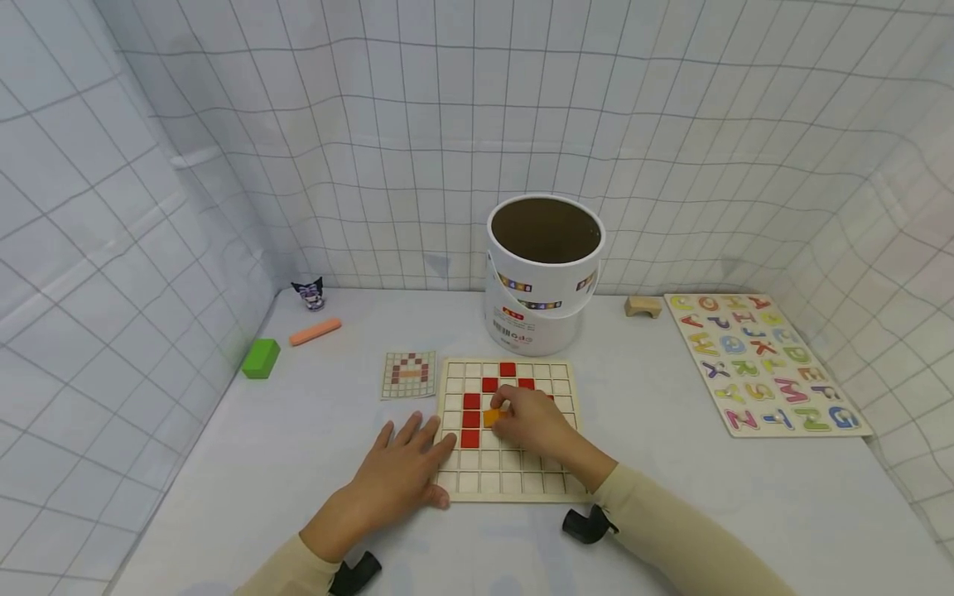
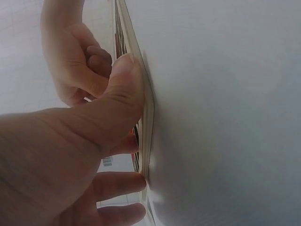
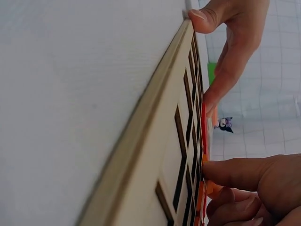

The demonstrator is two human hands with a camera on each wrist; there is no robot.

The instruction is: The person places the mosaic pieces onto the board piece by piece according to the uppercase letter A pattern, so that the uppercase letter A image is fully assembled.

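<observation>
A wooden grid board (image 1: 522, 488) lies flat, with red tiles (image 1: 470, 418) set in some of its squares. My right hand (image 1: 532, 422) is over the middle of the board, its thumb and fingers pinching an orange tile (image 1: 491, 417) low at the grid. Close up in the right wrist view, orange (image 3: 214, 189) shows between the thumb and curled fingers. My left hand (image 1: 406, 468) lies with fingers spread along the board's left edge, thumb near the lower left corner. A small pattern card (image 1: 408, 375) with red and orange squares lies left of the board. The right hand hides part of the grid.
Behind the board stands a white bucket (image 1: 537, 331) with its handle down. An alphabet puzzle board (image 1: 768, 364) and a wooden block (image 1: 643, 307) lie to the right. At the left are a green block (image 1: 261, 358), an orange stick (image 1: 315, 332) and a small figure (image 1: 310, 294).
</observation>
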